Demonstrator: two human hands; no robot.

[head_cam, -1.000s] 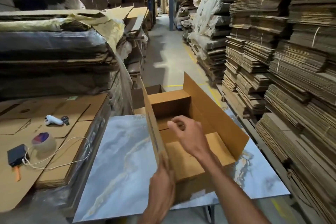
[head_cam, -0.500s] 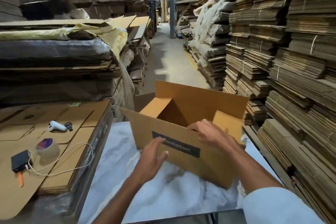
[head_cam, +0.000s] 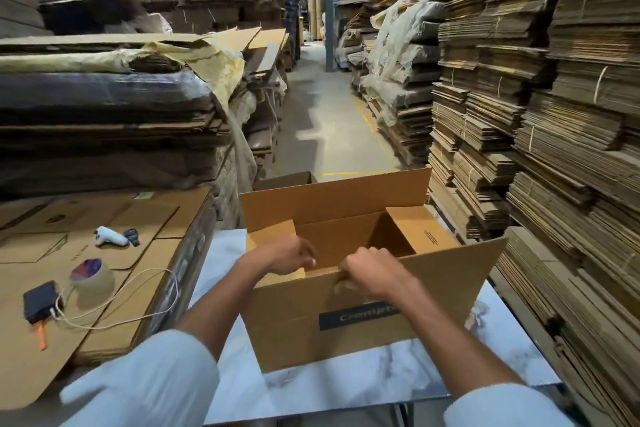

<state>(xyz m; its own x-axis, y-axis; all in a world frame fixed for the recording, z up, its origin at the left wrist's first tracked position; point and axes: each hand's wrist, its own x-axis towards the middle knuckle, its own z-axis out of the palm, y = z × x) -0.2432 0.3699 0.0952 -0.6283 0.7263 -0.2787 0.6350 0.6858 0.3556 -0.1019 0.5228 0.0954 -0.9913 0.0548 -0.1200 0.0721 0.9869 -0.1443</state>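
Observation:
A brown cardboard box (head_cam: 346, 336) stands upright on a marble-patterned table (head_cam: 346, 388), its top flaps open and a black label on its near side. My left hand (head_cam: 289, 257) holds the left inner flap down inside the box, fingers curled over its edge. My right hand (head_cam: 367, 274) grips the top edge of the near flap. The far flap stands up and the right side flap leans inward.
A stack of flat cardboard (head_cam: 69, 288) at the left carries a tape roll (head_cam: 91, 276), a black device (head_cam: 40, 300) with a white cable, and a white tool (head_cam: 110, 236). Tall stacks of bundled cardboard (head_cam: 554, 149) line both sides of an aisle (head_cam: 325, 121).
The box has been turned upright with its open top facing up. Both hands moved from its side and rim to its top flaps.

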